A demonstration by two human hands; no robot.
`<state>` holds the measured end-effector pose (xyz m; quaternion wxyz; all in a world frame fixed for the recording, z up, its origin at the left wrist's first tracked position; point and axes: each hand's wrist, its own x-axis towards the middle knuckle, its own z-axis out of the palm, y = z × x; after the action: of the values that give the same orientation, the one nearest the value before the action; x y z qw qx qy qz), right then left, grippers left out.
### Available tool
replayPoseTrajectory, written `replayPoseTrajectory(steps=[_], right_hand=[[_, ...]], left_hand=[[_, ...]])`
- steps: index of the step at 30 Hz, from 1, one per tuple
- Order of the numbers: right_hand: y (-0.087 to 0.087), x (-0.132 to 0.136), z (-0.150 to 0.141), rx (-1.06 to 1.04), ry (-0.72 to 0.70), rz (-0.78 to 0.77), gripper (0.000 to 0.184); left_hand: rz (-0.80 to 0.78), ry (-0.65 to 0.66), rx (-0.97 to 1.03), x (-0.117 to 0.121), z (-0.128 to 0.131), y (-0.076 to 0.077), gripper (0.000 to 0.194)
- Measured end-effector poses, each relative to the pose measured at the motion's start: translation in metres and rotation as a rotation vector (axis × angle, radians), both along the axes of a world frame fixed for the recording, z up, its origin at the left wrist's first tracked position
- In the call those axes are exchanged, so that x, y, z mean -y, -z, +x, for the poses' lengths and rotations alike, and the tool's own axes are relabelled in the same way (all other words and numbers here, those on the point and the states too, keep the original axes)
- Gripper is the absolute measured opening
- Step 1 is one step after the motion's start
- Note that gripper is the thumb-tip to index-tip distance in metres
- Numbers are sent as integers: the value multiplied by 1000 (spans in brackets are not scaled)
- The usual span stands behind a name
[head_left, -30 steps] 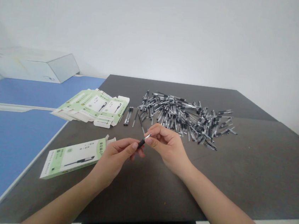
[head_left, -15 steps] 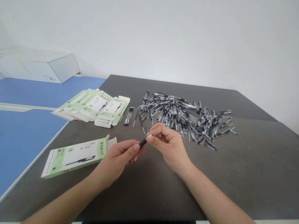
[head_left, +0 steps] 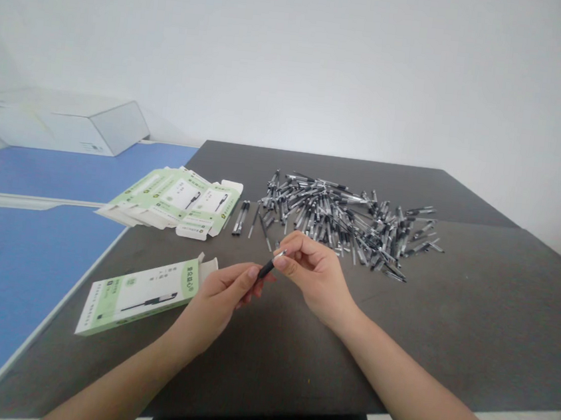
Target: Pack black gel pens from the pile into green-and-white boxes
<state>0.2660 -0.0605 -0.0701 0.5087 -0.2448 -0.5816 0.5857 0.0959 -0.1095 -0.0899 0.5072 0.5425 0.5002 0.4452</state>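
A short black pen [head_left: 268, 268] with a silver tip is held between my two hands above the dark tabletop [head_left: 455, 308]. My left hand [head_left: 218, 297] grips its black end, and my right hand [head_left: 316, 280] pinches the silver end with thumb and fingers. Just left of my left hand lies a flat green-and-white pen box [head_left: 136, 296] with its flap open. Behind my hands spreads a loose heap of black-and-silver pens [head_left: 344, 223]. A small group of pens [head_left: 241, 218] lies beside several stacked boxes [head_left: 171, 197].
The dark table ends in a pale edge at the left, beyond which lies a blue desk surface [head_left: 13, 275]. A large pale translucent box [head_left: 59, 121] stands on the blue surface at the back left. A white wall rises behind.
Both hands stay almost in place around the pen, with only a slight shift of the fingers and pen.
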Motion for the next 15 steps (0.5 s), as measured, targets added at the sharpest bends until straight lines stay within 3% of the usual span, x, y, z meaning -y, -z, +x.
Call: replayPoseTrajectory(steps=[5, 11, 13, 15], right_hand=[[1, 0, 1, 46, 39, 38, 34], [-2, 2, 1, 10, -50, -42, 38], [-3, 3, 1, -18, -82, -40, 36], [-3, 4, 2, -29, -80, -25, 35]], left_hand=[[21, -8, -60, 0, -3, 0, 39], [-279, 395, 342, 3, 2, -8, 41], [-255, 393, 369, 3, 1, -7, 39], [-178, 306, 311, 2, 1, -4, 37]])
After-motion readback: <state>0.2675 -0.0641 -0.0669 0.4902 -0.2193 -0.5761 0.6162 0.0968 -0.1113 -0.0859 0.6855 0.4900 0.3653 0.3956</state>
